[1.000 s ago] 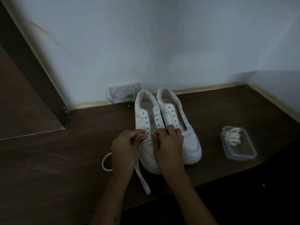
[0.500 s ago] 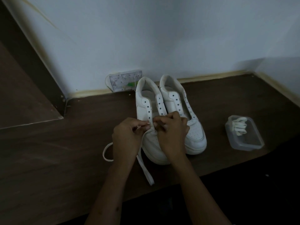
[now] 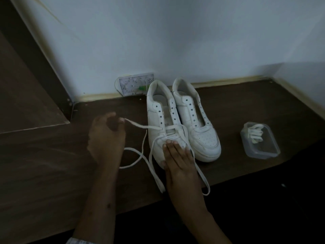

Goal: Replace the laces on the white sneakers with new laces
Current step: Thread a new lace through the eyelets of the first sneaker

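Two white sneakers stand side by side on the dark wooden surface, toes toward me. The left sneaker (image 3: 162, 120) has a white lace (image 3: 140, 126) threaded through its lowest eyelets; both ends trail over the toe onto the wood. My left hand (image 3: 107, 136) pinches one lace end and holds it out to the left of the shoe, drawn taut. My right hand (image 3: 177, 155) lies flat on the left sneaker's toe, fingers straight. The right sneaker (image 3: 197, 120) has no lace.
A clear plastic container (image 3: 260, 148) with another white lace (image 3: 255, 133) inside sits right of the shoes. A wall socket (image 3: 133, 84) is behind the sneakers. The surface's front edge runs just below my right wrist; a raised wooden panel (image 3: 26, 95) stands at left.
Both hands were together at the left sneaker's lower eyelets. My left hand has pulled the lace end out to the left, and my right hand has dropped flat onto the toe.
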### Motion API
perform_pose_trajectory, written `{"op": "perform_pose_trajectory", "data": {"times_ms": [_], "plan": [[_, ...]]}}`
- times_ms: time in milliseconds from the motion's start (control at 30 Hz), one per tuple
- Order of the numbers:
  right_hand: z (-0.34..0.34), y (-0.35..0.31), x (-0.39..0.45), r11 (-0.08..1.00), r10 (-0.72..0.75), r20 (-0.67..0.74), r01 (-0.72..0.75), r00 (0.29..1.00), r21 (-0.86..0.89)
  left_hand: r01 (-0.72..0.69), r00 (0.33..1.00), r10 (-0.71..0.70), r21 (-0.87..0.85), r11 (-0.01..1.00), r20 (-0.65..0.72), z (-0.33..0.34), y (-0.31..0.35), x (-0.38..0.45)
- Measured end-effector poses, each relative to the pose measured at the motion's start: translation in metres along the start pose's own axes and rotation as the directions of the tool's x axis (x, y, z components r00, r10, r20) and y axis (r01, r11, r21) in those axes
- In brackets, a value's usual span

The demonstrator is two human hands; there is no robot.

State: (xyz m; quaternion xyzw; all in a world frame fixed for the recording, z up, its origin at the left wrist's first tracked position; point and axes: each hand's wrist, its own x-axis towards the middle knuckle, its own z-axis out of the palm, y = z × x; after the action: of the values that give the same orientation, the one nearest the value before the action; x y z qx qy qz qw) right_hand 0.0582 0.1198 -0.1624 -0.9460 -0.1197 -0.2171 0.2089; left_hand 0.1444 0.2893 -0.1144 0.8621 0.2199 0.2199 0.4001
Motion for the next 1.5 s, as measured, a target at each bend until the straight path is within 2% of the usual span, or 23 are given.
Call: {"op": "perform_pose_trajectory", "data": {"times_ms": [33, 67, 133, 200, 267, 300, 333, 400, 467, 533, 633, 733, 800, 867, 967, 1033, 1100, 1200, 1267, 1333, 1400, 1500], "plan": [[0.000, 0.001, 0.001, 1.000, -0.005, -0.005, 0.005, 1.000, 0.004, -0.123, 0.989, 0.123, -0.005, 0.992, 0.084, 0.003, 0.001, -0.002], [0.000, 0.002, 0.003, 1.000, -0.004, -0.013, 0.004, 1.000, 0.018, -0.277, 0.945, 0.279, -0.036, 0.960, 0.169, 0.008, 0.002, -0.004], [0.000, 0.001, 0.004, 0.999, 0.010, -0.027, -0.008, 1.000, 0.043, -0.486, 0.821, 0.501, -0.124, 0.865, 0.273, 0.021, 0.005, -0.012], [0.001, -0.001, 0.003, 0.998, 0.020, -0.018, -0.019, 1.000, 0.052, -0.551, 0.774, 0.569, -0.148, 0.821, 0.276, 0.031, 0.008, -0.019], [0.000, -0.001, 0.003, 0.997, 0.032, -0.002, -0.032, 0.999, 0.068, -0.590, 0.767, 0.595, -0.100, 0.801, 0.240, 0.033, 0.009, -0.021], [0.000, -0.001, 0.004, 0.997, 0.037, 0.001, -0.037, 0.999, 0.072, -0.594, 0.778, 0.590, -0.054, 0.803, 0.214, 0.032, 0.009, -0.019], [0.000, 0.000, 0.004, 0.996, 0.039, 0.004, -0.039, 0.999, 0.076, -0.553, 0.820, 0.545, -0.007, 0.833, 0.176, 0.027, 0.007, -0.016], [-0.001, -0.001, 0.003, 0.995, 0.043, 0.006, -0.043, 0.999, 0.092, -0.353, 0.935, 0.351, 0.036, 0.935, 0.055, 0.013, 0.001, -0.005], [-0.001, -0.002, 0.001, 0.994, 0.053, -0.002, -0.052, 0.999, 0.100, -0.213, 0.974, 0.218, 0.097, 0.972, -0.053, 0.003, -0.010, 0.007], [0.001, -0.004, 0.000, 0.993, 0.065, -0.012, -0.064, 0.998, 0.100, -0.242, 0.970, 0.244, 0.166, 0.956, 0.008, 0.002, -0.013, 0.008], [0.003, -0.005, 0.001, 0.992, 0.075, -0.018, -0.073, 0.997, 0.103, -0.454, 0.859, 0.447, -0.033, 0.891, 0.250, 0.017, 0.004, -0.007], [0.002, -0.005, 0.002, 0.993, 0.077, -0.018, -0.075, 0.997, 0.094, -0.564, 0.773, 0.579, -0.138, 0.814, 0.260, 0.031, 0.017, -0.023], [0.001, -0.005, 0.002, 0.993, 0.073, -0.012, -0.071, 0.997, 0.098, -0.568, 0.790, 0.578, -0.111, 0.815, 0.204, 0.034, 0.014, -0.020], [0.001, -0.004, 0.002, 0.994, 0.067, -0.015, -0.066, 0.998, 0.092, -0.532, 0.837, 0.532, -0.036, 0.846, 0.130, 0.029, 0.008, -0.011], [0.002, -0.003, 0.002, 0.994, 0.071, -0.026, -0.068, 0.997, 0.081, -0.331, 0.943, 0.332, 0.016, 0.943, -0.026, 0.012, -0.009, 0.007], [0.003, -0.004, 0.002, 0.995, 0.078, -0.032, -0.076, 0.996, 0.070, -0.214, 0.975, 0.218, 0.092, 0.972, -0.034, 0.005, -0.019, 0.015], [0.004, -0.005, 0.002, 0.995, 0.085, -0.042, -0.083, 0.995, 0.050, -0.327, 0.945, 0.321, 0.156, 0.932, 0.064, 0.008, -0.021, 0.015], [0.007, -0.007, 0.003, 0.996, 0.085, -0.050, -0.083, 0.995, 0.036, -0.530, 0.816, 0.518, -0.027, 0.848, 0.256, 0.021, 0.001, -0.003], [0.008, -0.007, 0.004, 0.997, 0.081, -0.049, -0.080, 0.996, 0.024, -0.567, 0.777, 0.572, -0.103, 0.817, 0.263, 0.028, 0.012, -0.018], [0.008, -0.006, 0.004, 0.997, 0.078, -0.053, -0.076, 0.996, 0.027, -0.582, 0.780, 0.585, -0.083, 0.809, 0.221, 0.032, 0.014, -0.020], [0.008, -0.005, 0.003, 0.997, 0.076, -0.065, -0.074, 0.995, 0.034, -0.539, 0.830, 0.529, 0.014, 0.842, 0.177, 0.029, 0.010, -0.013], [0.006, -0.006, 0.003, 0.997, 0.076, -0.050, -0.075, 0.996, 0.020, -0.254, 0.967, 0.249, 0.122, 0.959, 0.054, 0.011, -0.002, 0.003]]}}
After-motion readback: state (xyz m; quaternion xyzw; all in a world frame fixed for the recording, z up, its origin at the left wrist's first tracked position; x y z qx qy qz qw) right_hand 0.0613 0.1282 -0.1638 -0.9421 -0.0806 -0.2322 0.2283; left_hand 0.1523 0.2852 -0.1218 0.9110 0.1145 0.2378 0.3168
